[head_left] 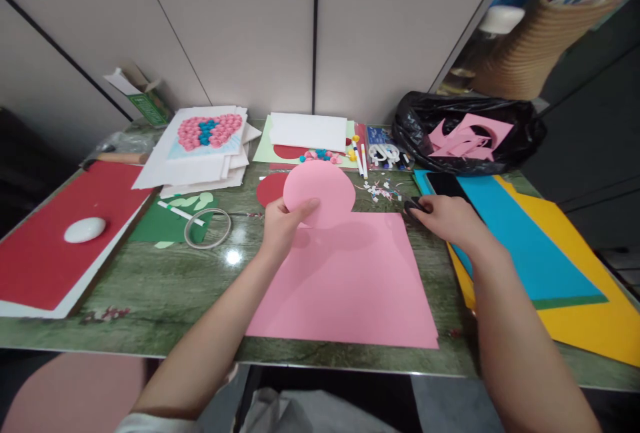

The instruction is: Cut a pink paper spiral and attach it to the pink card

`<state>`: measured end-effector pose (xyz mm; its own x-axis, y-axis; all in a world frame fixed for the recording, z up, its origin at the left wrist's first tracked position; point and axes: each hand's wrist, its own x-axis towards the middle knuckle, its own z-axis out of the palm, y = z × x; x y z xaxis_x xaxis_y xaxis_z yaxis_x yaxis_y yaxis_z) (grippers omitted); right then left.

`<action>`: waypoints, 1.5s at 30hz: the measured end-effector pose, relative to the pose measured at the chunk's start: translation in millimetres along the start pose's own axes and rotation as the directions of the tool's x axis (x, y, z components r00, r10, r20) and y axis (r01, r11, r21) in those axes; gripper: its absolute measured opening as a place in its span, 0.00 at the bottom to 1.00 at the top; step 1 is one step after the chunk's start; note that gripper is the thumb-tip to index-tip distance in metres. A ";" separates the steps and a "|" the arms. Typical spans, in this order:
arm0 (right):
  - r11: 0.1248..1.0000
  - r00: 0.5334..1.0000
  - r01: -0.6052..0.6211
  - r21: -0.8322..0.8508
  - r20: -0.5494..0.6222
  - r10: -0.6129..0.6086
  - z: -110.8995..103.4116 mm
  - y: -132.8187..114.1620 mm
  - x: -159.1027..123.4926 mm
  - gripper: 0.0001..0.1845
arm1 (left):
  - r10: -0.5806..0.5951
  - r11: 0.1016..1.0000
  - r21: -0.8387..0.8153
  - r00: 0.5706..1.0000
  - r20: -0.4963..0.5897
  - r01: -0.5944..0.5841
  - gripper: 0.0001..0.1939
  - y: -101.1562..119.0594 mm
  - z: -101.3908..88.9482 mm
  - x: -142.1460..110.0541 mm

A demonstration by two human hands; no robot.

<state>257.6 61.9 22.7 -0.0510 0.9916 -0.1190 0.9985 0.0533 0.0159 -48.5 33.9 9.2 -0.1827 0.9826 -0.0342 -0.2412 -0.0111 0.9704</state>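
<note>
Far left on the tabletop (175,293) we have a red sheet (45,213) over white paper, with a white oval object (85,230) lying on it. Green box (150,106) at the back by the wall, flaps up. Beside it, a white paper stack (150,170), topped by a pink-and-blue picture (207,132). In front, a green sheet (145,228) carries pale green cutouts and a capped marker (180,212); a tape ring (201,246) overlaps its right edge.

Our left hand (281,225) has its grip narrow on the pink disc (320,183), pinching the lower left rim, thumb on top. Disc sits over the back edge of the pink sheet (345,286), covering part of a red disc (270,188).

Right of that: two markers (359,158), then paper bits (383,190) in a loose pile. Our right hand (447,218) has its fingers at a black handle (413,206) (scissors, by the look; blades hidden). We can't tell if that grip holds or only touches.

Behind it, a black bag (407,113) with pink offcuts (463,143). Far right, a blue sheet (530,246) on a yellow sheet (585,233).
</note>
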 end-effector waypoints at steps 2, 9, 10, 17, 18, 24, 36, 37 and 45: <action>1.000 0.999 -0.002 0.000 0.040 0.002 -1.0 -2.3 -1.7 0.22 | 0.003 1.000 0.001 1.000 -0.001 -0.003 0.15 0.6 0.0 0.1; 0.996 0.993 -0.069 -0.051 0.089 0.074 1.9 -6.2 -3.6 0.25 | -0.020 1.000 -0.010 1.000 -0.013 0.020 0.15 2.7 1.8 -1.0; 0.996 0.994 -0.070 -0.059 0.081 0.074 2.7 -5.8 -3.3 0.25 | -0.021 1.000 -0.006 1.000 -0.013 0.021 0.15 2.6 1.8 -1.0; 0.998 0.998 -0.045 -0.047 0.047 0.047 -0.3 -6.5 -1.8 0.22 | -0.004 1.000 0.001 1.000 0.003 0.004 0.16 0.5 -0.6 0.0; 0.999 0.997 -0.044 -0.024 0.060 0.045 -2.3 -7.4 -2.3 0.22 | -0.007 1.000 0.005 1.000 0.006 0.007 0.16 0.6 -0.8 0.0; 0.868 0.959 -0.096 0.487 0.280 -0.051 -9.0 -10.9 -7.8 0.25 | -0.030 0.999 0.009 1.000 -0.008 0.030 0.15 1.1 -0.3 -0.1; 0.467 0.919 -0.188 0.864 0.323 -0.228 -7.5 -12.5 -8.6 0.26 | -0.017 1.000 0.025 1.000 0.002 0.017 0.15 0.0 -1.4 0.6; 0.416 0.914 -0.218 0.883 0.334 -0.230 -5.9 -12.8 -7.3 0.25 | -0.014 1.000 0.024 1.000 0.002 0.014 0.15 -0.3 -1.5 0.7; -0.073 0.781 -0.564 0.823 0.503 -0.370 12.5 -12.0 10.2 0.31 | 0.013 1.000 -0.009 1.000 0.014 -0.013 0.14 -1.4 -1.4 1.6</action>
<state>245.3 69.9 8.9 -0.3980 0.6958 -0.5979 -0.0257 -0.6599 -0.7509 -49.7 35.1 7.4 -0.1723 0.9849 -0.0185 -0.2473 -0.0251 0.9686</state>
